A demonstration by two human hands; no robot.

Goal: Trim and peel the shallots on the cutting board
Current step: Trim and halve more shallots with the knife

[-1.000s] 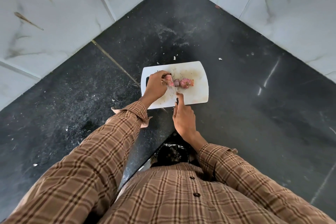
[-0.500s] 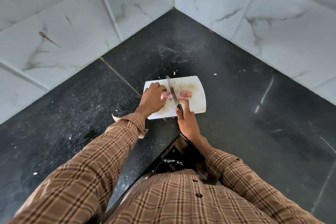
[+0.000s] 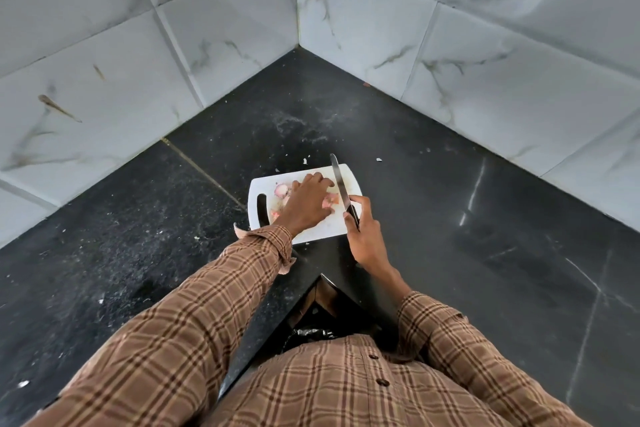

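Observation:
A white cutting board (image 3: 322, 230) lies on the black counter near the corner. My left hand (image 3: 306, 203) reaches across it palm down, fingers curled over a pink shallot (image 3: 331, 199) that peeks out at the thumb side. My right hand (image 3: 363, 236) grips the black handle of a knife (image 3: 341, 189); the blade points away from me, just right of that shallot. Another pink shallot (image 3: 281, 189) and a small piece (image 3: 275, 213) lie on the board's left part.
Black stone counter (image 3: 450, 218) meets white marble-tiled walls (image 3: 502, 62) in a corner behind the board. Small peel scraps (image 3: 378, 160) dot the counter around the board. The counter's front corner edge (image 3: 311, 284) points at my body.
My left hand has moved right across the board, leaving one shallot uncovered on the left. The knife has shifted right with my right hand. The camera has tilted up.

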